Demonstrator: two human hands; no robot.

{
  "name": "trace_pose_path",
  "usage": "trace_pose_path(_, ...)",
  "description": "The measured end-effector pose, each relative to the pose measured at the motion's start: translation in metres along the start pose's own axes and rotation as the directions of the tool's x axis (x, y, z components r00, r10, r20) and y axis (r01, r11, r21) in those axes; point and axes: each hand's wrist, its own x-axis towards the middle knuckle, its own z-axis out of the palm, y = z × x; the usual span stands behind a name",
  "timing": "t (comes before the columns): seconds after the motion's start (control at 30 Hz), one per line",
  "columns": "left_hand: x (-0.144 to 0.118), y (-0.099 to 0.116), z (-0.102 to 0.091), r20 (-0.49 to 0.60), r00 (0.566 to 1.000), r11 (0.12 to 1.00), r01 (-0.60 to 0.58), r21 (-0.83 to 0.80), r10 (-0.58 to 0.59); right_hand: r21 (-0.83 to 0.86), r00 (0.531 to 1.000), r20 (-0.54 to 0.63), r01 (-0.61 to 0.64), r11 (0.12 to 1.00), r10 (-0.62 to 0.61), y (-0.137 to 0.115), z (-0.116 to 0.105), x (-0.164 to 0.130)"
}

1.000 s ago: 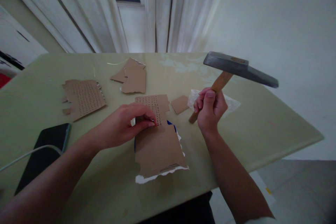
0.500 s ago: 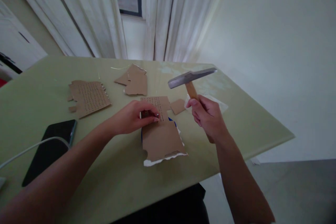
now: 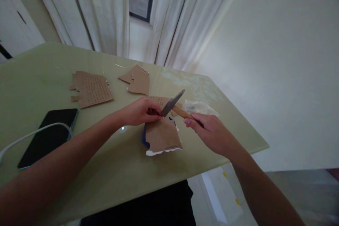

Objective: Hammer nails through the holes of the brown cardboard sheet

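Observation:
My left hand (image 3: pixel 140 111) rests over a piece of brown cardboard (image 3: pixel 162 135) with rows of small holes in its far half. Thumb and forefinger pinch a small nail, its tip end hidden by the fingers and the hammer head. My right hand (image 3: pixel 212 131) is wrapped round the wooden handle of a hammer (image 3: pixel 172 103). The hammer's metal head is down at the fingertips of my left hand, over the holed part. Under the cardboard, a blue object (image 3: pixel 144 138) shows at the edges; its kind is hidden.
Another holed cardboard piece (image 3: pixel 95 91) and torn cardboard scraps (image 3: pixel 140 80) lie farther back on the pale green table (image 3: pixel 116 169). A dark phone (image 3: pixel 49 136) with a white cable (image 3: pixel 39 131) lies at left. Clear plastic (image 3: pixel 198 106) sits behind my right hand.
My right hand has swung the hammer down and to the left, from raised above the table to the left fingertips. My left hand keeps its pinch on the cardboard. The view has tilted slightly.

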Motion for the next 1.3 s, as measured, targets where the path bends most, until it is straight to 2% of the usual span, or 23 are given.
trace_pose_path(0.07,0.0,-0.001,0.001,0.002,1.0,1.0,0.001,0.004,-0.001,-0.04,1.0,0.009,-0.027,0.999,0.028,-0.004,-0.004,0.0)
trace_pose_path(0.2,0.001,-0.002,0.002,-0.007,1.0,1.0,0.008,0.002,-0.008,-0.025,0.996,-0.076,-0.058,0.998,0.056,-0.006,-0.005,-0.002)
trace_pose_path(0.4,0.001,-0.004,0.003,0.021,0.998,0.999,0.05,0.011,-0.051,-0.05,0.998,0.016,-0.064,0.997,0.065,-0.005,0.001,-0.005)
trace_pose_path(0.57,0.001,-0.006,0.004,0.015,0.999,0.999,0.033,-0.01,-0.033,0.014,0.991,-0.105,-0.084,0.996,0.085,-0.004,0.004,-0.005)
trace_pose_path(0.73,0.001,-0.007,0.006,0.015,1.0,1.0,0.006,0.015,-0.007,-0.052,0.997,0.006,-0.083,0.995,0.083,-0.003,0.011,-0.005)
trace_pose_path(0.93,0.002,-0.008,0.006,-0.012,0.999,0.999,-0.049,0.017,0.049,-0.036,0.989,-0.111,-0.1,0.994,0.095,-0.003,0.013,-0.009)
trace_pose_path(1.1,0.004,0.0,0.003,0.061,0.998,0.988,-0.026,0.153,0.017,-0.122,0.996,-0.001,-0.092,0.988,0.093,-0.001,0.022,-0.009)
trace_pose_path(1.3,0.004,0.008,0.0,0.058,0.997,0.971,0.038,0.234,-0.053,-0.049,0.99,-0.086,-0.113,0.992,0.109,-0.002,0.025,-0.014)
